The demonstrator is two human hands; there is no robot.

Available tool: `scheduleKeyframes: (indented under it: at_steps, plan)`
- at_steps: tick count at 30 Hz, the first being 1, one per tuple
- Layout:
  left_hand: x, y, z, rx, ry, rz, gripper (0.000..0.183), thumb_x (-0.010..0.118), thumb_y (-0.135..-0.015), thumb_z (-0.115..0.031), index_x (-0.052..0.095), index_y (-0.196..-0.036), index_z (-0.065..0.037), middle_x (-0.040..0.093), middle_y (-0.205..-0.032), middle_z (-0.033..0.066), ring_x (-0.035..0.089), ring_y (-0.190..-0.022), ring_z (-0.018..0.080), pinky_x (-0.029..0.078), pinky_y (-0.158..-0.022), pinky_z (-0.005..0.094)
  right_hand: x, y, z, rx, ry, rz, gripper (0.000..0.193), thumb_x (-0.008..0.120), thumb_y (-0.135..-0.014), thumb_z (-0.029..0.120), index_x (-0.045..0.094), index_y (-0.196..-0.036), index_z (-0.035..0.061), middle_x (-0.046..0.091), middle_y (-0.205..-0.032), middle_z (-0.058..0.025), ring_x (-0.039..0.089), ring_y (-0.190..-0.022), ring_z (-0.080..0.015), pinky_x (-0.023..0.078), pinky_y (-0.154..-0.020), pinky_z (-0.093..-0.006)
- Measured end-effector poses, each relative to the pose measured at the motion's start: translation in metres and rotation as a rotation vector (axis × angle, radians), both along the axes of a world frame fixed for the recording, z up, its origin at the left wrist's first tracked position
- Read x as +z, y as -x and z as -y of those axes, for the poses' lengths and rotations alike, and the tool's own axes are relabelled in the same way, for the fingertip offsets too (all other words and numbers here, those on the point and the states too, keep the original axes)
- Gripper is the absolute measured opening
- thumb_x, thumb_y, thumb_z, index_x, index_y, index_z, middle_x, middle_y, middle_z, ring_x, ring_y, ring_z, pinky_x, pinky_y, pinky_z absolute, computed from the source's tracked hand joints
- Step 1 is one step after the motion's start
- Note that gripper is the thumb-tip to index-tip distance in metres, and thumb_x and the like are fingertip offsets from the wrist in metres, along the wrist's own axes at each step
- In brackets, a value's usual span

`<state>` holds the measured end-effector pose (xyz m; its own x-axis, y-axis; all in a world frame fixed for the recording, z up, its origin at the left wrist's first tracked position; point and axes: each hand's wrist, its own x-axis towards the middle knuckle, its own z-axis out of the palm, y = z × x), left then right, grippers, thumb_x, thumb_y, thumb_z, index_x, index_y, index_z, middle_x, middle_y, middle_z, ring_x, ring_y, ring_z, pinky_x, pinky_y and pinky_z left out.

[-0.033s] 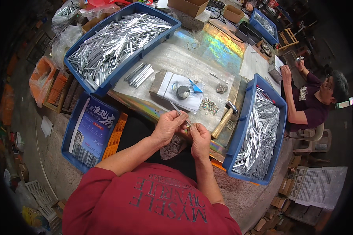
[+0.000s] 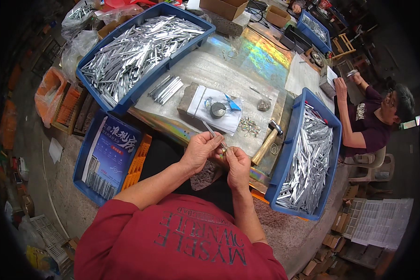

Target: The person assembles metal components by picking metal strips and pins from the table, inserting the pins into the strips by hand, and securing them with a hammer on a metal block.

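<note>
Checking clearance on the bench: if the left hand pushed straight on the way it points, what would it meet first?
Probably the right hand, since the left hand points at it over a thin silver metal strip; depth is unclear.

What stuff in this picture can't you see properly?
- Head view: the small part pinched between the left hand and right hand is hidden by the fingers.
- Head view: the thin metal strip ends inside the left hand's fingers.
- Head view: the little pile of metal bits on the table is too small to tell apart.
- Head view: the hammer handle's end is hidden behind the right hand.
</note>
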<state>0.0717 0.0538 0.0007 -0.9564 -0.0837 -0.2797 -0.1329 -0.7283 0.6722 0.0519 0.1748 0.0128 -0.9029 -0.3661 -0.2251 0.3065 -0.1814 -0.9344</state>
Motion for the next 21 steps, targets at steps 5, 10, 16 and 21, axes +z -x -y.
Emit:
scheduleKeyframes:
  at_steps: [5, 10, 16, 21]
  plan:
    - [-0.0012, -0.0002, 0.0003, 0.014, -0.012, -0.003, 0.014, 0.052, -0.081, -0.016, 0.052, -0.084, -0.003, 0.055, -0.072, 0.0027, 0.052, -0.058, 0.0075, 0.043, -0.049, 0.0189, -0.0006, -0.001, 0.0012, -0.006, -0.004, -0.012, 0.016, 0.046, -0.083, 0.014, 0.048, -0.072, 0.0031, 0.043, -0.063, 0.0034, 0.036, -0.056, -0.0031, 0.029, -0.052, -0.0167]
    - [-0.0023, -0.0006, 0.0001, 0.009, -0.001, 0.0, 0.013, 0.052, -0.08, -0.016, 0.052, -0.085, -0.003, 0.055, -0.071, 0.0025, 0.051, -0.058, 0.0072, 0.043, -0.049, 0.0185, -0.0022, -0.0014, 0.0016, -0.012, 0.014, 0.004, 0.016, 0.046, -0.083, 0.014, 0.047, -0.071, 0.0037, 0.042, -0.061, 0.0036, 0.034, -0.055, -0.0031, 0.028, -0.05, -0.017]
    - [0.0001, -0.0017, -0.0032, 0.042, 0.095, -0.017, 0.012, 0.053, -0.08, -0.013, 0.053, -0.085, -0.003, 0.055, -0.07, 0.0019, 0.051, -0.058, 0.0063, 0.043, -0.049, 0.0181, -0.005, -0.0031, 0.0024, -0.025, 0.011, -0.008, 0.015, 0.046, -0.083, 0.013, 0.047, -0.071, 0.0039, 0.042, -0.061, 0.0037, 0.034, -0.054, -0.0033, 0.027, -0.049, -0.0172]
    - [-0.0014, -0.0038, -0.0006, 0.053, 0.342, -0.141, 0.012, 0.053, -0.08, -0.013, 0.054, -0.086, -0.002, 0.055, -0.069, 0.0015, 0.05, -0.057, 0.0056, 0.042, -0.05, 0.0174, -0.0054, -0.0053, 0.0044, -0.049, 0.038, -0.031, 0.014, 0.046, -0.083, 0.013, 0.046, -0.072, 0.0036, 0.042, -0.061, 0.0037, 0.033, -0.054, -0.0033, 0.027, -0.049, -0.0172]
